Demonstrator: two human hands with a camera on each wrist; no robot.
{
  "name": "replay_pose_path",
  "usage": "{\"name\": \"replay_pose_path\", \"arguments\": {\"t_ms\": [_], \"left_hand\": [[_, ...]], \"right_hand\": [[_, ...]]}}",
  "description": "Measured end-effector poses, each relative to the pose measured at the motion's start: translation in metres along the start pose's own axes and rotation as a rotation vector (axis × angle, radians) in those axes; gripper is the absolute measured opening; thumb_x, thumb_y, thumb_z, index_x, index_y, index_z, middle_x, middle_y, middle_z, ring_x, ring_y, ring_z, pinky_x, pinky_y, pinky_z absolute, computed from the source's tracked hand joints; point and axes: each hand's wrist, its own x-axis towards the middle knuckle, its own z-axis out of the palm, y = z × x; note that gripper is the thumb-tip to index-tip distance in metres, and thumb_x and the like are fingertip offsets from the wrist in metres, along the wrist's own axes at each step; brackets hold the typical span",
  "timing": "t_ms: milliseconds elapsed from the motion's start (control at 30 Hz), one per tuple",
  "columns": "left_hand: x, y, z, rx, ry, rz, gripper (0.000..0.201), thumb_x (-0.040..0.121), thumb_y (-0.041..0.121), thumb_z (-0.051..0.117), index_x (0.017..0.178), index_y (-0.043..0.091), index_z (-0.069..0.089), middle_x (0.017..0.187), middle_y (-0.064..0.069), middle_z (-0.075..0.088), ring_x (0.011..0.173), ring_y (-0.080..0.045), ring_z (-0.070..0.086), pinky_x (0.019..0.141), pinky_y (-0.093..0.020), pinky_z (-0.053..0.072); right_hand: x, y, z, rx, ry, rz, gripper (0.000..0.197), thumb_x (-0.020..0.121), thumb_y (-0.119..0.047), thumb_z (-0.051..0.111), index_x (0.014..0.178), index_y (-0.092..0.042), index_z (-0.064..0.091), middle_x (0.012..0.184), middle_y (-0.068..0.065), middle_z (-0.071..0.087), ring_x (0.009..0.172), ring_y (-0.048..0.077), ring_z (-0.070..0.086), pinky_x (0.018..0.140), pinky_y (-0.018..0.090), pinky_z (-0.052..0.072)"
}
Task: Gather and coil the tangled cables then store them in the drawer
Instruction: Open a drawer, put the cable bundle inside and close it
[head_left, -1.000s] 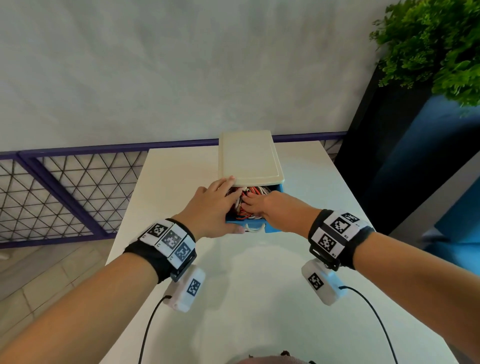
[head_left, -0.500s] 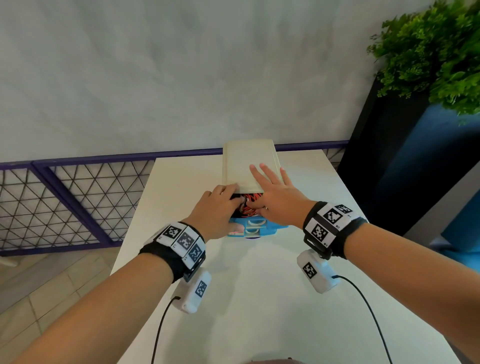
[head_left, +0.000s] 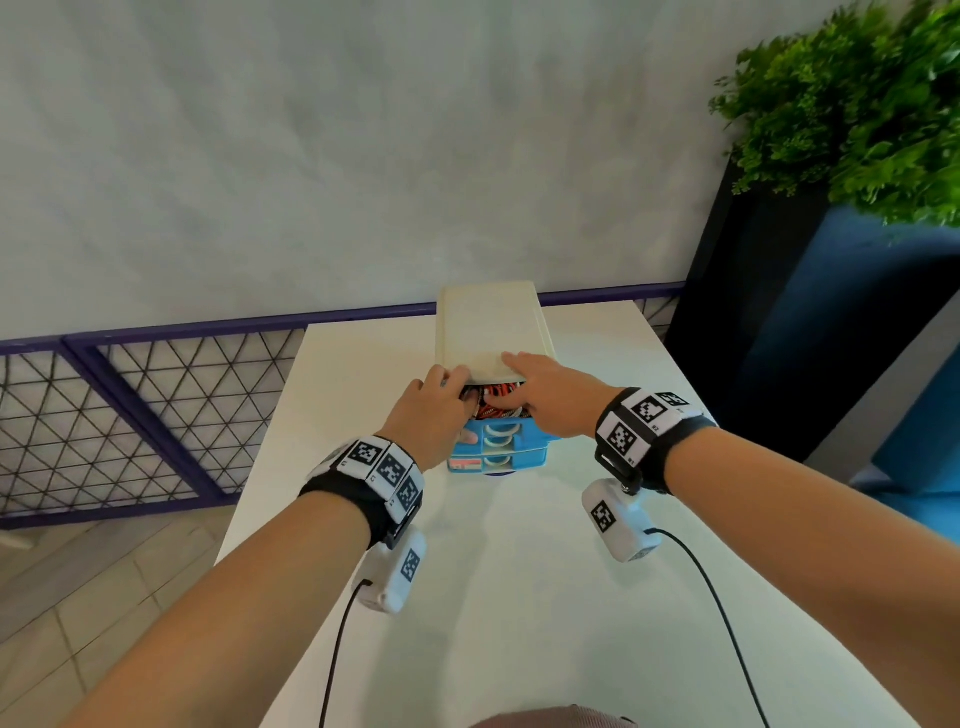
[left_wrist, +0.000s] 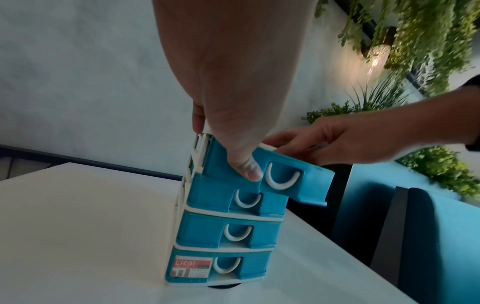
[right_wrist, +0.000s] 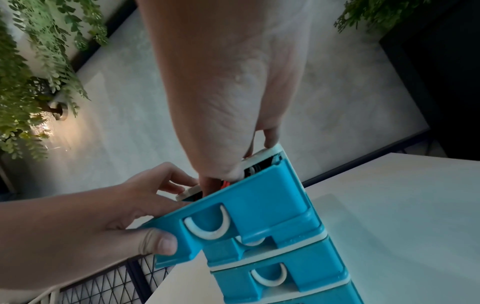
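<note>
A small drawer unit with a cream top (head_left: 488, 327) and blue drawers stands on the white table. Its top drawer (head_left: 530, 435) (left_wrist: 306, 181) (right_wrist: 259, 205) is pulled out a little, and red, white and black cables (head_left: 498, 402) (right_wrist: 226, 183) lie coiled inside. My left hand (head_left: 431, 410) (right_wrist: 130, 205) grips the drawer's left front corner, thumb (left_wrist: 249, 170) on the blue face. My right hand (head_left: 550, 400) (left_wrist: 337, 142) lies with straight fingers on the cream top, its thumb pressing down on the cables.
Three lower blue drawers (left_wrist: 233, 232) are pushed in. The table (head_left: 519, 597) ends close on the left, beside a purple mesh railing (head_left: 156, 389). A dark planter with a green plant (head_left: 857, 104) and blue furniture stand to the right.
My right hand's fingers have come out of the drawer and onto the cream top. The top drawer has slid further in, so less of the cables shows.
</note>
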Motion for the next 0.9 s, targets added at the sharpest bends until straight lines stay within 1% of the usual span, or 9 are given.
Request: {"name": "replay_pose_path", "arguments": {"t_ms": [100, 200, 233, 300, 400, 533, 667, 800, 900], "left_hand": [[0.0, 0.002, -0.001, -0.071, 0.009, -0.047, 0.048, 0.09, 0.047, 0.053, 0.127, 0.015, 0.052, 0.138, -0.004, 0.033, 0.116, -0.026, 0.038, 0.088, -0.035, 0.046], [-0.001, -0.003, -0.006, -0.258, -0.001, -0.085, 0.048, 0.087, 0.042, 0.06, 0.128, 0.017, 0.056, 0.14, -0.001, 0.037, 0.12, -0.024, 0.039, 0.091, -0.037, 0.046], [-0.002, -0.005, -0.009, -0.323, -0.003, -0.086, 0.049, 0.087, 0.041, 0.062, 0.13, 0.019, 0.055, 0.141, 0.0, 0.039, 0.122, -0.024, 0.04, 0.093, -0.037, 0.045], [-0.005, -0.01, -0.014, -0.439, 0.014, -0.087, 0.05, 0.084, 0.037, 0.066, 0.13, 0.022, 0.052, 0.136, 0.001, 0.048, 0.118, -0.025, 0.046, 0.089, -0.036, 0.043], [-0.005, -0.013, -0.018, -0.538, 0.059, -0.121, 0.053, 0.081, 0.032, 0.071, 0.124, 0.023, 0.042, 0.121, -0.001, 0.058, 0.105, -0.023, 0.052, 0.078, -0.035, 0.044], [0.005, -0.013, -0.016, -0.497, 0.042, -0.127, 0.064, 0.083, 0.027, 0.069, 0.139, 0.021, 0.039, 0.127, 0.002, 0.05, 0.115, -0.022, 0.045, 0.085, -0.035, 0.043], [0.018, -0.01, -0.012, -0.403, 0.158, -0.155, 0.037, 0.082, 0.019, 0.069, 0.117, 0.02, 0.057, 0.108, 0.002, 0.053, 0.103, -0.021, 0.049, 0.07, -0.033, 0.044], [0.026, -0.006, -0.007, -0.394, 0.277, -0.179, 0.016, 0.081, 0.005, 0.062, 0.094, 0.014, 0.058, 0.095, 0.0, 0.053, 0.091, -0.022, 0.052, 0.06, -0.036, 0.048], [0.03, -0.007, -0.003, -0.395, 0.322, -0.176, 0.011, 0.081, 0.002, 0.059, 0.086, 0.012, 0.057, 0.089, -0.002, 0.053, 0.083, -0.023, 0.052, 0.055, -0.038, 0.049]], "right_hand": [[-0.001, -0.001, -0.004, 0.01, 0.022, -0.017, 0.061, 0.096, -0.004, 0.038, 0.146, -0.039, 0.038, 0.162, 0.017, 0.008, 0.149, 0.032, 0.01, 0.119, 0.036, 0.013], [-0.004, 0.0, -0.012, 0.137, 0.055, 0.008, 0.041, 0.101, -0.028, 0.043, 0.139, -0.041, 0.048, 0.162, 0.012, 0.017, 0.146, 0.026, 0.024, 0.115, 0.032, 0.021], [-0.005, 0.001, -0.014, 0.168, 0.055, 0.018, 0.041, 0.099, -0.038, 0.047, 0.14, -0.042, 0.047, 0.162, 0.008, 0.018, 0.145, 0.024, 0.028, 0.113, 0.032, 0.025], [-0.006, 0.003, -0.014, 0.183, 0.062, 0.018, 0.057, 0.09, -0.049, 0.058, 0.144, -0.039, 0.041, 0.159, 0.001, 0.026, 0.14, 0.022, 0.036, 0.107, 0.033, 0.031], [-0.003, 0.003, -0.009, 0.183, 0.151, 0.005, 0.074, 0.082, -0.044, 0.069, 0.145, -0.026, 0.035, 0.144, -0.003, 0.045, 0.126, 0.021, 0.051, 0.092, 0.029, 0.04], [0.007, 0.003, -0.011, 0.027, 0.122, 0.06, 0.079, 0.085, -0.044, 0.067, 0.15, -0.018, 0.029, 0.148, 0.002, 0.039, 0.123, 0.026, 0.052, 0.095, 0.037, 0.045], [0.016, -0.003, -0.012, -0.038, 0.228, 0.108, 0.051, 0.089, -0.032, 0.065, 0.136, -0.018, 0.049, 0.131, 0.001, 0.049, 0.107, 0.026, 0.059, 0.076, 0.034, 0.047], [0.022, -0.016, -0.003, -0.145, 0.353, 0.204, 0.038, 0.089, -0.018, 0.065, 0.123, -0.018, 0.048, 0.118, 0.001, 0.052, 0.098, 0.022, 0.058, 0.061, 0.029, 0.036], [0.024, -0.023, 0.003, -0.138, 0.4, 0.225, 0.039, 0.082, -0.003, 0.066, 0.116, -0.016, 0.051, 0.109, 0.002, 0.054, 0.09, 0.021, 0.057, 0.056, 0.027, 0.034]]}}
